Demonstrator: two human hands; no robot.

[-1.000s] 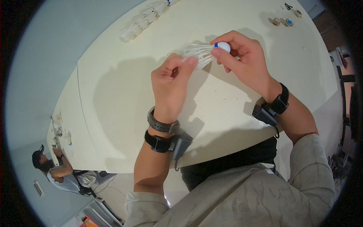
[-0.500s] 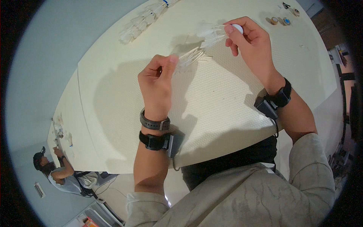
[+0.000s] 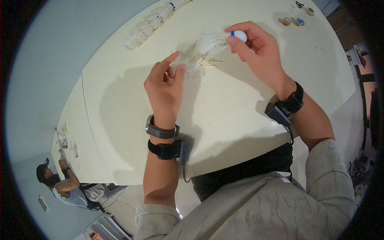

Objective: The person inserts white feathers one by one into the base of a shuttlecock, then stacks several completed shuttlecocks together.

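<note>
My right hand (image 3: 258, 44) pinches a white shuttlecock (image 3: 239, 36) at its rounded cork base. A blue band circles the base, and the feather skirt points left, slightly blurred. Below the skirt is a small bunch of loose white feathers (image 3: 197, 66), their pale quills pointing right. My left hand (image 3: 166, 76) is beside the bunch's left end, thumb and forefinger apart and the other fingers curled. The thumb tip is close to the feathers; whether it touches them I cannot tell.
A row of stacked shuttlecocks (image 3: 150, 26) lies at the table's far left. Small tape rolls (image 3: 300, 21) sit at the far right of the white table (image 3: 236, 120). Beyond the left table section, another person (image 3: 64, 184) sits with hands at the edge.
My left forefinger and thumb have parted, releasing the feather bunch. My right hand has brought the shuttlecock left and slightly down, over the feathers, turning its blue band into view.
</note>
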